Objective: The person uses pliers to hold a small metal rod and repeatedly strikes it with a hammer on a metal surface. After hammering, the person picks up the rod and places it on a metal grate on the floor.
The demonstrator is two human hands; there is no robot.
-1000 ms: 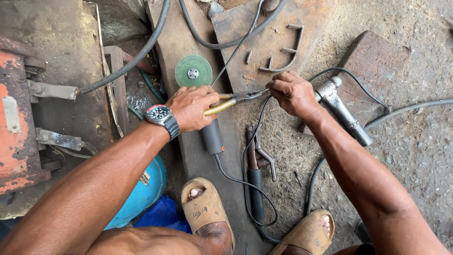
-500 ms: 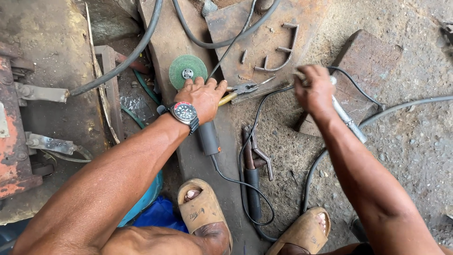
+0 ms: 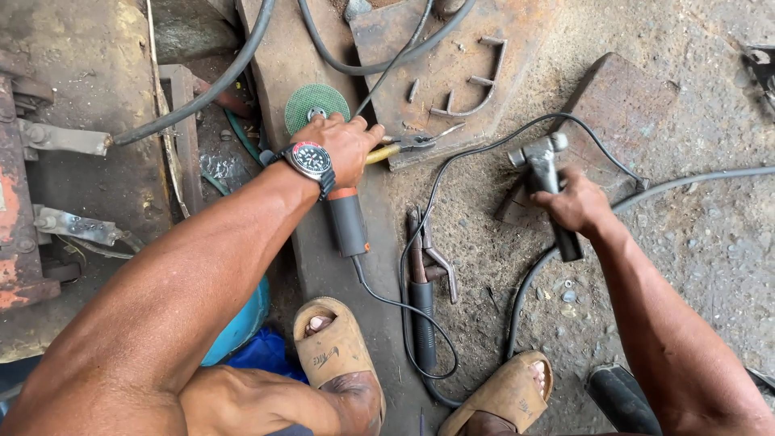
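Observation:
My left hand, with a wristwatch on its wrist, grips the yellow handles of pliers. The plier jaws rest at the edge of a rusty steel plate that carries bent rod pieces. My right hand is closed around the dark handle of a hammer, whose metal head points up and away. The hammer sits over the dirt floor, beside a second rusty plate.
An angle grinder with a green disc lies under my left hand on a steel beam. A welding electrode holder and black cables lie between my hands. My sandalled feet are below. Orange machinery stands at the left.
My right hand left the plier jaws, moved right and took hold of the hammer. My left hand stayed on the pliers.

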